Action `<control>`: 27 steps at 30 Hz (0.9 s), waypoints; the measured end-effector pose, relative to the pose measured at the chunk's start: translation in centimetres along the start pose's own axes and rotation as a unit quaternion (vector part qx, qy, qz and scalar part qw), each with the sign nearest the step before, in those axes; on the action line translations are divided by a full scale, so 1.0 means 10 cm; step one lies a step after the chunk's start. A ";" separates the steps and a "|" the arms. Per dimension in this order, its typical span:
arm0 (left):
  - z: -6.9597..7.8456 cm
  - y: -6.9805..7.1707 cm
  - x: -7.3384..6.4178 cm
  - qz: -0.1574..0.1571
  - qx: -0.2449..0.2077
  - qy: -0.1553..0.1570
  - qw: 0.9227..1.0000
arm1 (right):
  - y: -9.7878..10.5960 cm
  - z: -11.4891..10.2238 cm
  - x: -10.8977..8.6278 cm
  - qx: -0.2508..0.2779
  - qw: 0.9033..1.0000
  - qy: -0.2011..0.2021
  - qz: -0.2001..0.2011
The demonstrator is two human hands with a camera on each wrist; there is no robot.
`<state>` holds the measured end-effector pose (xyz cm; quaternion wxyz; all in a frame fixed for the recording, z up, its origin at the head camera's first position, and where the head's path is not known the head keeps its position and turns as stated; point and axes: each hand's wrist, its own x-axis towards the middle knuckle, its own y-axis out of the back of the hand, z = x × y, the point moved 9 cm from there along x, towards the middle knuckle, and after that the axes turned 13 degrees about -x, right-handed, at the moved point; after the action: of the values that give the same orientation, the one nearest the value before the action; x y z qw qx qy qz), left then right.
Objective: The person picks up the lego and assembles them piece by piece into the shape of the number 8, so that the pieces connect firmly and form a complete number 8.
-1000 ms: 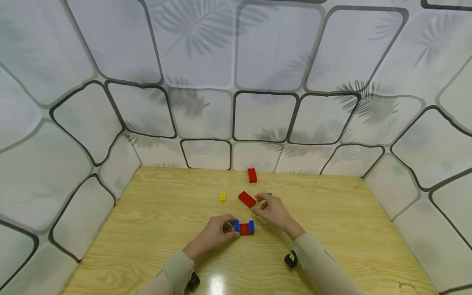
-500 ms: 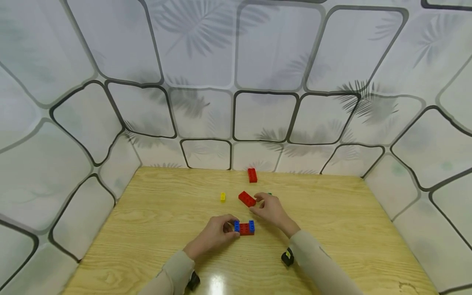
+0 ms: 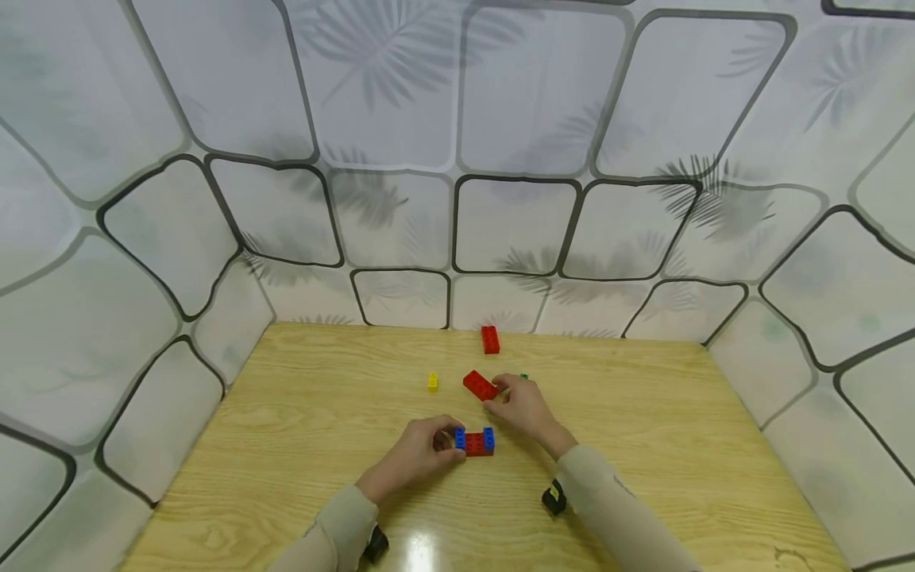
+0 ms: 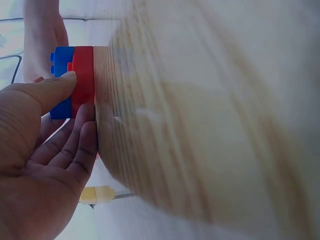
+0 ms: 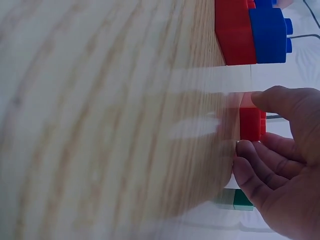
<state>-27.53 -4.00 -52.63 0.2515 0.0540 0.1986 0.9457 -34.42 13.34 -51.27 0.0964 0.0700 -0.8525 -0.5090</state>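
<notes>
Just beyond the blue-and-red build point(image 3: 475, 445), the right hand point(image 3: 524, 407) pinches the right end of a loose red brick point(image 3: 479, 385) on the table point(image 3: 322, 397). At the build's left end, the left hand point(image 3: 420, 449) has thumb and fingers clamped on it. The right sleeve point(image 3: 608, 496) has swung slightly inward this past second; the bricks have hardly budged, so the grip seems to be settling. Farther beyond the build are a yellow brick point(image 3: 432, 382), leftward, and a green brick point(image 5: 243, 199), rightward.

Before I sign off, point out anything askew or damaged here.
No damage shows. The red block at the right hand lies slanted, unlike the squared stack in the left hand, probably from handling.
</notes>
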 end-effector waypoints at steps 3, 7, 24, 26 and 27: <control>0.01 0.00 0.00 0.000 -0.001 -0.002 1.000 | -0.01 0.00 0.01 -0.007 1.000 0.000 0.002; 0.01 0.00 0.00 0.000 -0.001 -0.004 1.000 | -0.04 0.02 0.02 -0.012 1.000 -0.009 0.000; 0.01 0.00 -0.01 0.003 0.001 -0.007 1.000 | -0.06 0.03 0.05 -0.016 1.000 -0.008 0.003; 0.03 0.00 -0.01 0.005 0.001 -0.012 1.000 | -0.06 0.03 0.05 -0.016 1.000 -0.002 0.008; 0.04 0.00 -0.01 0.006 0.001 -0.014 1.000 | -0.05 0.02 0.05 -0.016 1.000 0.001 0.010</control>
<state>-27.39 -3.95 -52.29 0.2486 0.0686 0.1955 0.9462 -34.97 13.17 -51.81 0.1036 0.0606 -0.8450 -0.5211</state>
